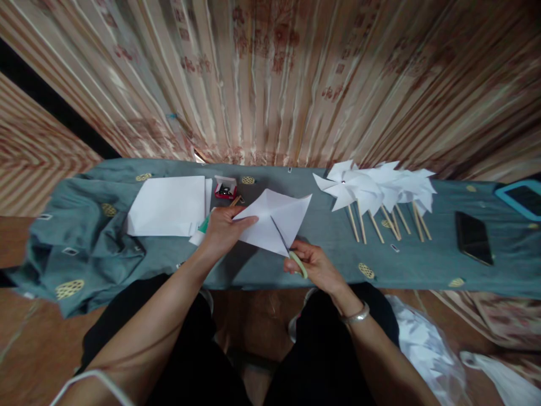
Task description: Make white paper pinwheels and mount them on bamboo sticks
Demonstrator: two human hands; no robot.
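A square sheet of white paper (291, 211) is held over the middle of the cloth-covered table. My left hand (226, 230) pinches its left corner, thumb on top. My right hand (315, 264) grips a pair of scissors (299, 265) with light green handles. Their dark blade lies across the sheet, from the near right edge toward the centre. Past my left hand are a small red box (225, 187) with dark bits inside and some wooden sticks (235, 201), partly hidden. A stack of white paper (169, 206) lies to the left.
Several white paper pinwheels (359, 189) on wooden sticks lie on the right of the grey-green tablecloth (270, 276). Farther right are a dark phone (473, 237) and a blue-framed device (522, 198). A patterned curtain (270, 84) hangs behind. A plastic bag (426, 349) with white paper sits on the floor.
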